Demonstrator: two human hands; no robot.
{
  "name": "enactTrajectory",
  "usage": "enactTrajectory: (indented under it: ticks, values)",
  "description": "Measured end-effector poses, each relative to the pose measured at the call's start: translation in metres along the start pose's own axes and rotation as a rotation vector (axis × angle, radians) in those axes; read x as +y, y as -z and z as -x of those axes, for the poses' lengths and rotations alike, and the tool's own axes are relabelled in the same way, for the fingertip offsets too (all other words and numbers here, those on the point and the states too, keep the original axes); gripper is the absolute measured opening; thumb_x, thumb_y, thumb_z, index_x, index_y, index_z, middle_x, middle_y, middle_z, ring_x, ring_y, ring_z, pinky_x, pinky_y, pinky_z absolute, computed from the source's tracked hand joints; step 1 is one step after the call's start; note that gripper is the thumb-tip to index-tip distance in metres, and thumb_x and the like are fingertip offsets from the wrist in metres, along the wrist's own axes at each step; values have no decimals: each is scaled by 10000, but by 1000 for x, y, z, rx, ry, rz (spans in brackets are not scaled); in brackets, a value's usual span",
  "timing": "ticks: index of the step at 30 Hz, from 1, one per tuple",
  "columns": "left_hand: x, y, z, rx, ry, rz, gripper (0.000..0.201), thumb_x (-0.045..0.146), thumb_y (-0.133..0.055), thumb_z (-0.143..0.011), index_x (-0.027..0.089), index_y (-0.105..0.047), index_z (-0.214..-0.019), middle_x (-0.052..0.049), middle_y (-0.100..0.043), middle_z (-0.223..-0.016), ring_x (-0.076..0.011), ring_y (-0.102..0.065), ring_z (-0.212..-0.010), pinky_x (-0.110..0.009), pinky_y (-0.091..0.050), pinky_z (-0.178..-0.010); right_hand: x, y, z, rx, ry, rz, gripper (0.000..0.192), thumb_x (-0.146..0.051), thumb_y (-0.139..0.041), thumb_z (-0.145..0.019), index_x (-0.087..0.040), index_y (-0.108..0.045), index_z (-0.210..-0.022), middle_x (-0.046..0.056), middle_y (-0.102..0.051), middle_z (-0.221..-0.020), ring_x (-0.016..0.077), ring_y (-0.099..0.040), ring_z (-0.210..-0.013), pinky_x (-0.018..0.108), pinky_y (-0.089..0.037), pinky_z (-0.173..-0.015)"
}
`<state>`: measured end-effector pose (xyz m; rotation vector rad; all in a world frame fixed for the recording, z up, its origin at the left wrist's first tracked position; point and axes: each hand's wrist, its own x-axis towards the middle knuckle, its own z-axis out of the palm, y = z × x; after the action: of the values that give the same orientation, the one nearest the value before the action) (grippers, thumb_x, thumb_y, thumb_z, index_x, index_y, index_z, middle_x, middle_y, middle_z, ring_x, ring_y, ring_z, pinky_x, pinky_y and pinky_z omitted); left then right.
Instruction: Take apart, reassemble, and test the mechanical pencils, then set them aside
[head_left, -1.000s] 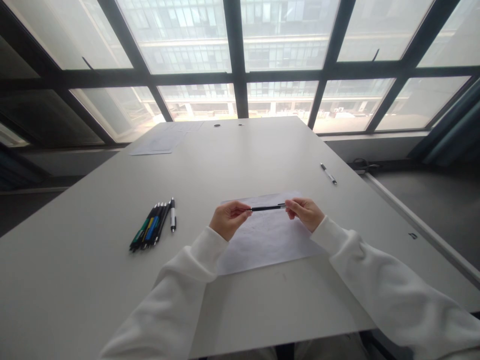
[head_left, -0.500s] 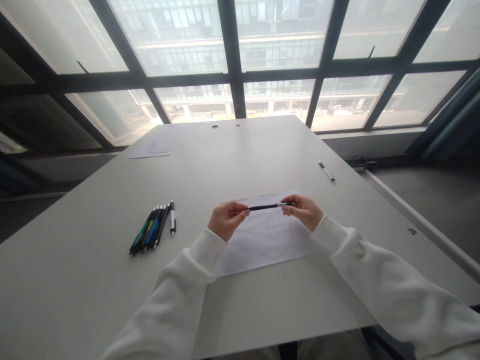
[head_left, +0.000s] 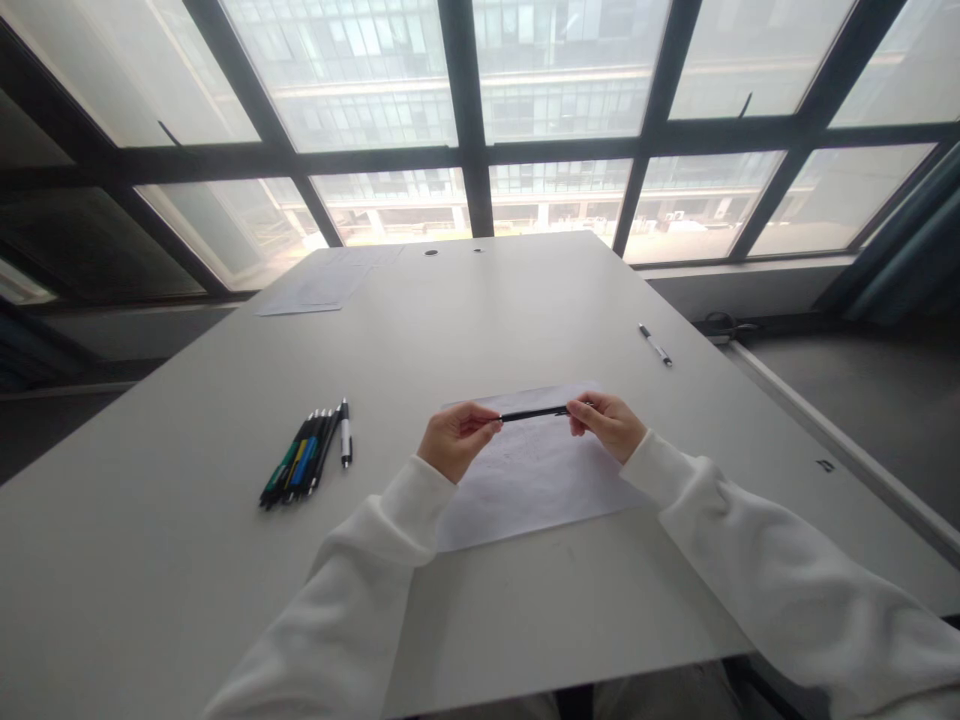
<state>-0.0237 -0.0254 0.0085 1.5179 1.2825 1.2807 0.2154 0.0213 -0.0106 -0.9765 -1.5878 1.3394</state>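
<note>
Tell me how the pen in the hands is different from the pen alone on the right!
The held pen looks mostly black where it shows, while the lone pen has a white middle and dark ends. The left hand and right hand grip the held pen over the paper; the lone pen lies untouched on the table. The held pen points nearly straight sideways, but the lone pen slants. Both are long and thin.

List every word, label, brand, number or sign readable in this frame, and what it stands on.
No text can be read.
Black pen between left hand and right hand: no legible lettering.
Near sheet: faint marks, too blurred to read.
Far papers: too faint to tell.
Row of pens and lone pen: too small to read any print.
</note>
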Motion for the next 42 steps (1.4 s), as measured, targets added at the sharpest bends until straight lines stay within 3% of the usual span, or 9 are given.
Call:
enactTrajectory:
  ticks: [3, 6, 9, 14, 22, 29, 33, 36, 42]
  values:
    - [-1, 0, -1, 7, 3, 3, 220, 314, -703, -619, 146, -663, -756, -56, -687, -709, -175, -640, -674, -279, -524, -642, 2, 1, -1, 12, -14, -22, 412, -544, -532, -731, -144, -578, -641, 16, -553, -532, 105, -478, -508, 249, -398, -523]
    - [-1, 1, -1, 14, 2, -5, 218, 316, -704, -617, 149, -663, -752, -56, -689, -713, -175, -642, -677, -278, -524, -641, 2, 2, -1, 23, -2, -50, 366, -484, -608, -695, -136, -618, -808, 13, -566, -577, 112, -494, -541, 260, -410, -549]
    - [-2, 2, -1, 18, -7, -13, 216, 315, -701, -622, 151, -663, -756, -54, -688, -708, -174, -641, -674, -277, -524, -642, 1, 2, 0, 20, 2, -97, 435, -399, -697, -624, -144, -587, -960, 3, -579, -625, 119, -517, -576, 268, -414, -564]
    - [-1, 2, -1, 25, -5, -12, 206, 298, -699, -626, 144, -661, -759, -55, -685, -708, -172, -640, -678, -278, -522, -647, 3, 1, 0, -2, -6, -146, 373, -349, -720, -597, -146, -589, -881, 9, -595, -662, 119, -535, -600, 268, -417, -572]
    - [0, 1, 0, 11, -13, -6, 201, 296, -698, -628, 145, -663, -755, -55, -690, -712, -174, -645, -687, -281, -524, -665, -3, 1, 1, 21, 16, -33, 331, -467, -621, -690, -145, -598, -762, 25, -614, -605, 117, -519, -555, 267, -421, -568]
    - [0, -1, 0, 5, -13, 2, 203, 294, -695, -633, 135, -658, -753, -59, -688, -714, -173, -643, -688, -283, -526, -668, 2, 0, -1, 50, 4, 8, 421, -541, -530, -735, -148, -582, -594, 19, -561, -530, 109, -483, -511, 254, -400, -535]
    - [-1, 0, -1, 17, -14, -9, 192, 277, -695, -633, 134, -656, -755, -57, -688, -725, -169, -644, -692, -279, -525, -675, 4, 2, -2, 60, 5, -53, 348, -473, -614, -696, -147, -639, -816, 9, -575, -583, 115, -499, -542, 261, -410, -550]
    - [-1, 1, -1, 31, -14, -12, 200, 286, -699, -626, 139, -657, -754, -53, -689, -719, -172, -646, -688, -280, -528, -667, 3, 2, -1, 50, 16, -116, 428, -372, -711, -619, -169, -604, -980, -1, -594, -649, 120, -526, -593, 265, -419, -572]
    - [-7, 1, -1, 21, -20, -16, 209, 303, -688, -641, 138, -652, -764, -58, -690, -722, -175, -648, -696, -285, -526, -671, 2, 1, 0, 29, 16, -88, 325, -396, -669, -663, -149, -614, -866, 24, -618, -630, 130, -537, -581, 286, -427, -581]
